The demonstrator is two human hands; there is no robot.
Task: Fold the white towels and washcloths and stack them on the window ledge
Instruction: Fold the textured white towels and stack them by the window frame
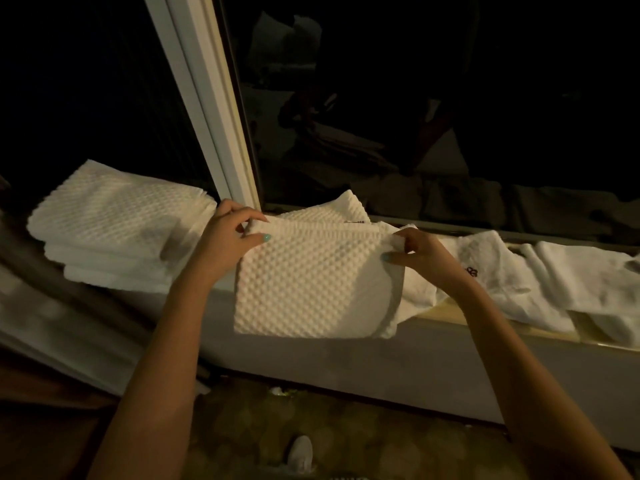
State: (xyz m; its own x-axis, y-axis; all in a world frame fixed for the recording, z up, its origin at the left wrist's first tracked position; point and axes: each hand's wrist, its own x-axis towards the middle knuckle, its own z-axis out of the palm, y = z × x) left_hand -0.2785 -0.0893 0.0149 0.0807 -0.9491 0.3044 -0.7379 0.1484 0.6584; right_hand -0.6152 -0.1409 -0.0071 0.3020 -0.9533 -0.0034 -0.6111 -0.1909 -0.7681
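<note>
At the middle of the window ledge [446, 309], a bumpy white towel [318, 282] lay partly folded, its lower half hanging over the ledge's front edge toward the floor [363, 441]. The left hand [225, 237] pinched the towel's upper corner at about ten o'clock, thumb on top and fingers [239, 212] curled behind the cloth. The right hand [420, 252] pinched the opposite corner at about two o'clock in the same way, so both hands held one folded edge taut between them. A further flap of the same cloth rose behind that edge at twelve o'clock, which suggested one more fold was needed before this piece was finished. Toward nine o'clock, just past the white window frame [207, 109], a stack [114, 230] of several folded towels already sat squared up on the ledge, so a fair share of the work looked done. Toward three o'clock, smoother white cloths [519, 282] lay crumpled and overlapping along the ledge, one touching the held towel's right side; how many there were could not be told. By my judgement the task stood somewhere near halfway: the held towel had to be closed up and carried to the stack, and the loose pile remained to be folded.
</note>
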